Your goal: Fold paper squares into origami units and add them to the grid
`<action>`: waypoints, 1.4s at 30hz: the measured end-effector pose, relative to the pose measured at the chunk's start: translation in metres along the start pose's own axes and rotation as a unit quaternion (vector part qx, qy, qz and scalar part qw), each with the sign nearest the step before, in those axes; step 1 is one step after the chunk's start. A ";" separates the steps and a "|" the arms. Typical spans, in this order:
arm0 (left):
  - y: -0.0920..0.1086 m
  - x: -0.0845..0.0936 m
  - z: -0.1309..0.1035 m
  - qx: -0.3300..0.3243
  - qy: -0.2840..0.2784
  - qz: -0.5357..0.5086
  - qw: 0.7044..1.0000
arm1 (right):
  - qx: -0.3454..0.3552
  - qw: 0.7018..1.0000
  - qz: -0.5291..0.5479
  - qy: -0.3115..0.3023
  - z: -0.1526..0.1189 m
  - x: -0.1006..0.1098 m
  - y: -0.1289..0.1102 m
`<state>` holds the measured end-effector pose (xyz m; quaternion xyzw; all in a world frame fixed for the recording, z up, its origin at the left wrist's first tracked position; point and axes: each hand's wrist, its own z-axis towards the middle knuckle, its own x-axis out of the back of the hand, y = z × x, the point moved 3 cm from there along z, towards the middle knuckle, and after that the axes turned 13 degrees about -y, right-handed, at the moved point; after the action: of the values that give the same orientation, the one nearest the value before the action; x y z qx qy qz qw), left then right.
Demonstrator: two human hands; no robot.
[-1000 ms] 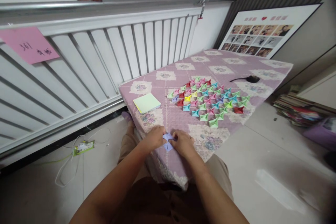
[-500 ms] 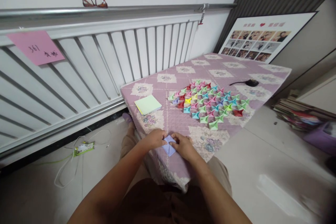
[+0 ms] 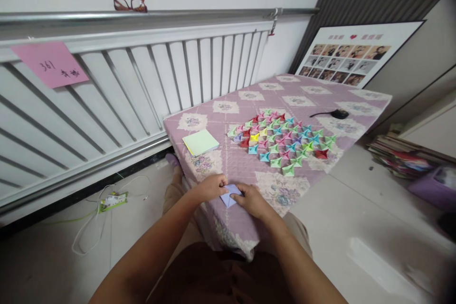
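Observation:
Between my two hands, at the near end of the table, is a folded sheet of lilac origami paper with crease lines across it. My left hand grips its left edge, the thumb lying on top. At the right edge my right hand holds the sheet with thumb and curled fingers. Beyond them sit several rows of small folded paper pieces in green, pink, red, blue and yellow. A stack of square paper, light green on top, lies to the left.
A patterned pink cloth covers the table. A dark object with a thin tail lies toward the far right. Behind stands a white radiator with glasses on the pipe above. A power strip and cables rest on the floor.
The lilac paper has been turned slightly between my hands, its near corner now more to the left. My right hand has shifted a little at its edge. The other pieces stay put.

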<state>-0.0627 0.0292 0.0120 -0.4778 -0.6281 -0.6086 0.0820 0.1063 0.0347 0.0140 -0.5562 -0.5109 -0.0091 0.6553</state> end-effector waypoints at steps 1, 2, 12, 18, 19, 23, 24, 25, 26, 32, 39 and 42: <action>0.002 0.001 -0.001 -0.006 0.001 -0.001 1.000 | 0.006 1.000 -0.002 0.003 0.000 0.001 -0.002; 0.004 0.002 -0.002 -0.012 0.001 0.000 1.000 | 0.009 1.000 -0.003 0.006 0.000 0.003 -0.005; 0.029 0.005 -0.021 0.002 0.102 0.248 0.963 | 0.063 0.945 -0.279 0.157 -0.009 0.010 -0.033; 0.016 -0.034 -0.027 0.007 0.072 0.345 0.936 | 0.085 0.934 -0.332 0.104 -0.017 -0.011 -0.018; 0.015 -0.038 -0.029 0.007 0.068 0.344 0.937 | 0.086 0.937 -0.324 0.099 -0.018 -0.015 -0.015; 0.013 -0.046 -0.036 0.017 0.069 0.312 0.947 | 0.084 0.959 -0.258 0.086 -0.023 -0.021 -0.004; 0.014 -0.046 -0.037 0.022 0.072 0.298 0.952 | 0.080 0.964 -0.240 0.082 -0.024 -0.021 -0.002; 0.014 -0.046 -0.039 0.028 0.077 0.280 0.957 | 0.075 0.969 -0.223 0.079 -0.024 -0.020 -0.001; 0.014 -0.046 -0.041 0.037 0.083 0.259 0.962 | 0.071 0.972 -0.210 0.075 -0.025 -0.019 0.001; 0.009 -0.042 -0.043 0.118 0.128 0.141 0.975 | 0.021 0.983 -0.164 0.085 -0.027 -0.010 0.008; 0.008 -0.034 -0.037 0.185 0.107 0.128 0.969 | -0.041 0.974 -0.179 0.131 -0.023 -0.013 0.008; 0.010 -0.031 -0.036 0.200 0.091 0.143 0.965 | -0.069 0.968 -0.193 0.148 -0.022 -0.014 0.007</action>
<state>-0.0564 -0.0185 0.0061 -0.4792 -0.6522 -0.4933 0.3189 0.1183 0.0133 0.0020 -0.4838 -0.5043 -0.2527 0.6691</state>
